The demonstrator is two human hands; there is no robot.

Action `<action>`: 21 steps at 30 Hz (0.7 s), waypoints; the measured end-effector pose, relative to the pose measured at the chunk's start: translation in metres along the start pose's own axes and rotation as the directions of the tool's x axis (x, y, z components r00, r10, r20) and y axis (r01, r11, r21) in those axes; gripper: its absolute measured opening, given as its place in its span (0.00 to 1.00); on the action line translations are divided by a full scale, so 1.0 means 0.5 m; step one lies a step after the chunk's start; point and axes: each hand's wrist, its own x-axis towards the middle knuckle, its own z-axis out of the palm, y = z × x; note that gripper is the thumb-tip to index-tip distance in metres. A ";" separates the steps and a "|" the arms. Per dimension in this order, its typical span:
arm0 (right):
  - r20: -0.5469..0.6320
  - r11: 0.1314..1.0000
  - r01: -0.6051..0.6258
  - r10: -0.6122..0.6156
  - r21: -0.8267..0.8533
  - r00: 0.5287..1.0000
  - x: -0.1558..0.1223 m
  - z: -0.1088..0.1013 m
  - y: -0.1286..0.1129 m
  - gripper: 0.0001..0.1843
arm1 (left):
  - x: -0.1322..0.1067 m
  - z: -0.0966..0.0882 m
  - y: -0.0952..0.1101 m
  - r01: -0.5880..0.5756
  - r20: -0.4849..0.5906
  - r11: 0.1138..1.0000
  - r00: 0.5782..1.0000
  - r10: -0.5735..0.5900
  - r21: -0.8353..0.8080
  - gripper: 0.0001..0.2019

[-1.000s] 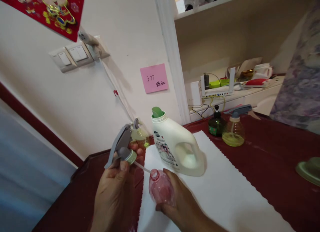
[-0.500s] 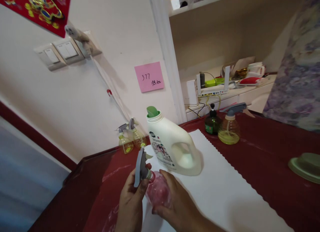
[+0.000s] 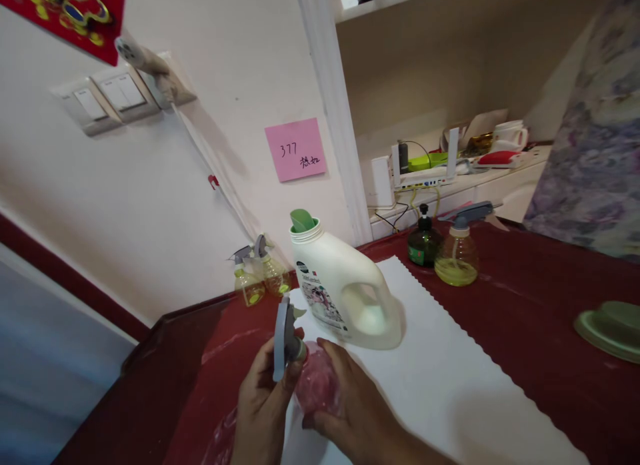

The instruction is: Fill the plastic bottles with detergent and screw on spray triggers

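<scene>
Gripping pink bottle (image 3: 321, 379), contents unclear

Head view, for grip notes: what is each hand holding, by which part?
Left hand: grey plastic spray head, near its collar. Right hand: round pink translucent bottle, by its body.

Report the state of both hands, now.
Left hand: closed, holding the gray spray top at the bottle's neck.
Right hand: closed around the pink bottle.

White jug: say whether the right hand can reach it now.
Probably not yet: the right hand is holding the pink bottle, though nothing visible blocks its way to the white jug.
</scene>
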 end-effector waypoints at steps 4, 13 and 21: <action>-0.015 1.000 0.003 -0.003 0.007 1.000 0.000 0.001 0.001 0.52 | 0.001 0.002 0.003 0.003 0.007 0.999 1.000 -0.003 0.034 0.18; -0.023 1.000 0.029 -0.029 0.006 0.999 0.000 0.004 0.008 0.52 | 0.002 0.007 0.003 -0.016 0.012 0.999 1.000 0.015 0.051 0.18; -0.186 0.955 0.291 -0.297 -0.061 0.936 -0.023 -0.008 0.027 0.51 | -0.003 0.022 -0.008 -0.013 0.004 0.999 1.000 0.013 -0.040 0.21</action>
